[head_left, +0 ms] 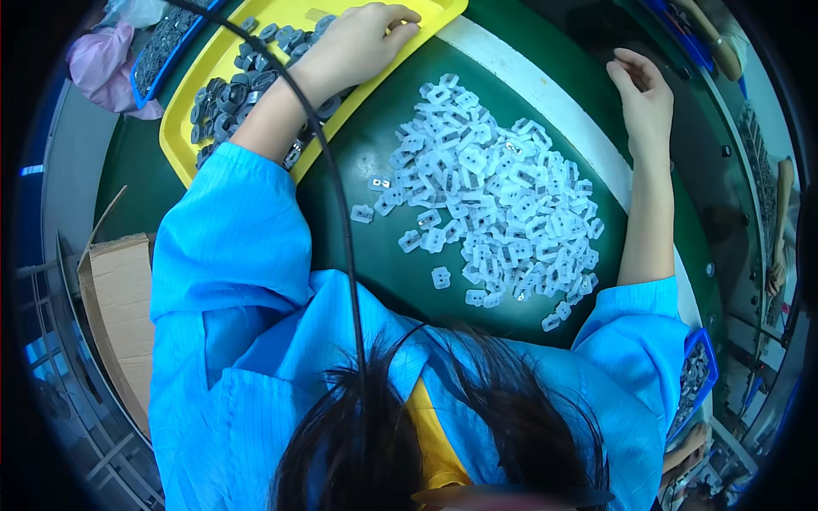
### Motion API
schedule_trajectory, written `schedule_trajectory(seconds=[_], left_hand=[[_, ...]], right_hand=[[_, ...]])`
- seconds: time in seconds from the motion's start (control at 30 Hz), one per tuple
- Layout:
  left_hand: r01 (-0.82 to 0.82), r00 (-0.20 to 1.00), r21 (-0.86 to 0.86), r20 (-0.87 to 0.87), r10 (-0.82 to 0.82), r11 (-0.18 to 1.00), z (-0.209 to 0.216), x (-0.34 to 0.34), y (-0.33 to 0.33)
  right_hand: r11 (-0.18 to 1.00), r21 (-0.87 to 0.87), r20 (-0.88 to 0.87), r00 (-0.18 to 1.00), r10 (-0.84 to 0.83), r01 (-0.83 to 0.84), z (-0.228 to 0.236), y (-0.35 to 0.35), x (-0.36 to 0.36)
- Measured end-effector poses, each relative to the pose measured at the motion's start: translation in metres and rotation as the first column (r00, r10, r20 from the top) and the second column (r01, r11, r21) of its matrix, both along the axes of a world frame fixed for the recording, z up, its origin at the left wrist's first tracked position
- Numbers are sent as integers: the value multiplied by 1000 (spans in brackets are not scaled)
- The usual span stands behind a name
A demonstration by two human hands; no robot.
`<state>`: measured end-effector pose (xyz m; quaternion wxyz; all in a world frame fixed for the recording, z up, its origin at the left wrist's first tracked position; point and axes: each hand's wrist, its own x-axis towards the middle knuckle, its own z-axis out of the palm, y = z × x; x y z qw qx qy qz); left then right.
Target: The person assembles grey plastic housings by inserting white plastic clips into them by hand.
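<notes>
White pieces [503, 196] lay mid-frame, down-right of the left hand [365, 44], down-left of the right hand [646, 100]; both had fingers parted.

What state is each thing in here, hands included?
Left hand, fingers bent, grip unclear
Right hand, raised, half open
Yellow tray, partly filled
Grey parts, jumbled in the tray
White pieces, loosely heaped, a few apart
Cable, curved, uncoiled
Pink bundle, crumpled
Blue tray at lower right, holding small parts
</notes>
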<state>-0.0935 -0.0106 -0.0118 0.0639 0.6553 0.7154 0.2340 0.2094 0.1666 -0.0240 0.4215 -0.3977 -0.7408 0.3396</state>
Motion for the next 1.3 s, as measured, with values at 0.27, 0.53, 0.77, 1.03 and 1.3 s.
schedule_trajectory(seconds=[0.27,0.53,0.77,1.03,1.3], left_hand=[[-68,997,127,-27,72,990,4,17,3],[11,999,229,-54,1,973,6,21,3],[176,802,101,563,-202,979,33,77,12],[227,760,12,623,-184,974,13,90,11],[150,944,314,236,-230,937,5,103,6]], right_hand=[[822,-231,381,729,569,-521,16,-54,-20],[751,-216,344,671,657,-624,36,-71,0],[798,-93,419,704,574,-596,38,-75,0],[804,49,507,708,491,-593,46,-84,-1],[778,-347,-268,851,452,-523,33,-75,-28]])
